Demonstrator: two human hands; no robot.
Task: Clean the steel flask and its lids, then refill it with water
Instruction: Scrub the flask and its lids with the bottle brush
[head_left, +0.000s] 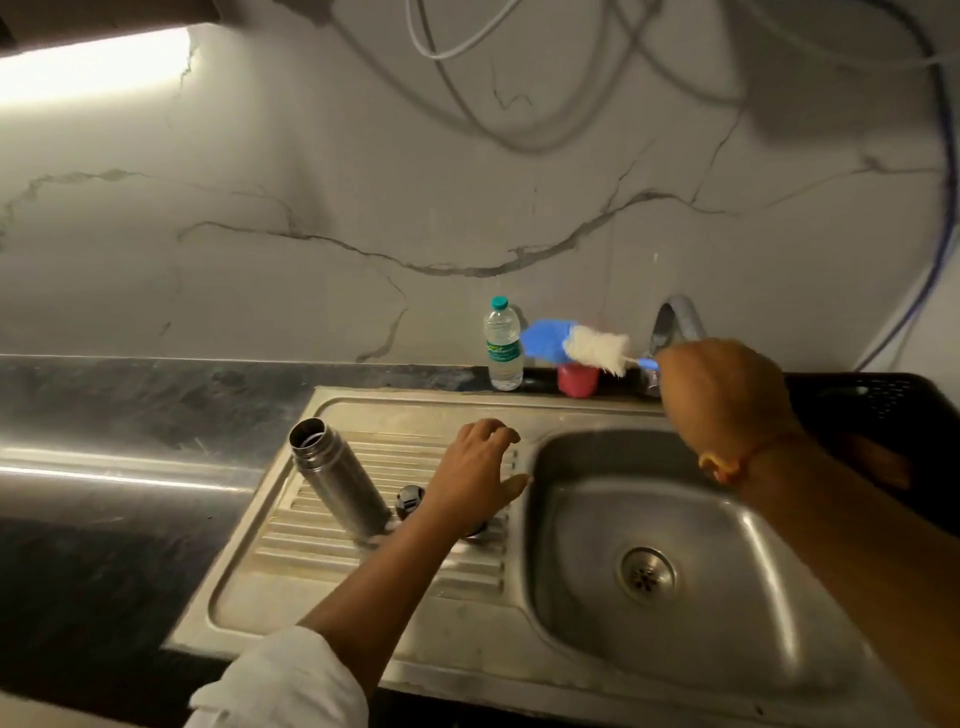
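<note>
The open steel flask (335, 475) stands lidless on the ribbed drainboard (363, 571) left of the sink basin (649, 545). A dark lid (410, 500) lies just right of the flask, and part of a second lid (477, 531) shows under my left wrist. My left hand (475, 475) hovers over the drainboard with relaxed fingers, holding nothing. My right hand (719, 397) is raised above the basin's back edge and grips the handle of a bottle brush (597, 349), whose white bristles and blue tip point left. The tap (675, 325) rises behind that hand.
A clear plastic water bottle (503, 345) with a teal cap and a red cup (577, 379) stand on the dark ledge behind the sink. A black rack (878, 410) sits at the right. Dark countertop (114, 405) extends left. Cables hang on the marble wall.
</note>
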